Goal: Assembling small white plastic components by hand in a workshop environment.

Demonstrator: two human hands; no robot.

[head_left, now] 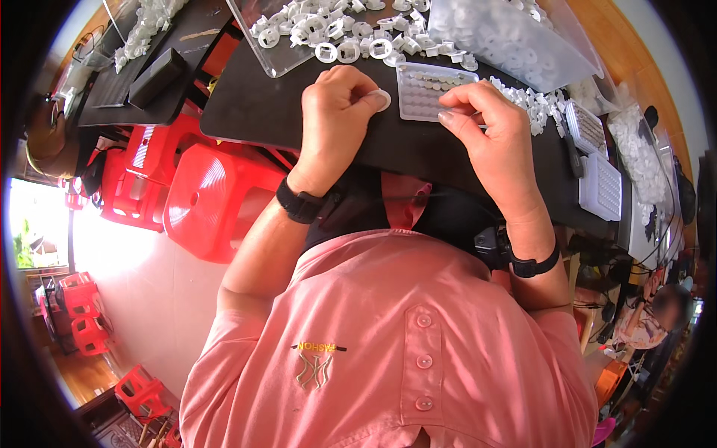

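My left hand (pixel 334 123) is closed over the black table (pixel 250 104), pinching a small white round plastic part (pixel 385 100) between thumb and fingers. To its right, my right hand (pixel 494 125) hovers at the right edge of a shallow white tray (pixel 415 109). Its thumb and index fingertips nearly meet; whatever lies between them is too small to make out. Small round pieces sit in rows in the tray, most of them toward its far side. Beyond both hands spreads a loose pile of white ring-shaped plastic parts (pixel 349 51).
A translucent bin (pixel 515 48) full of white parts stands at the far right. Small white pieces (pixel 534 104) are heaped before it. Two more white trays (pixel 600 188) and a dark slim tool (pixel 573 155) lie rightward. Red stools (pixel 213 198) stand left of the table.
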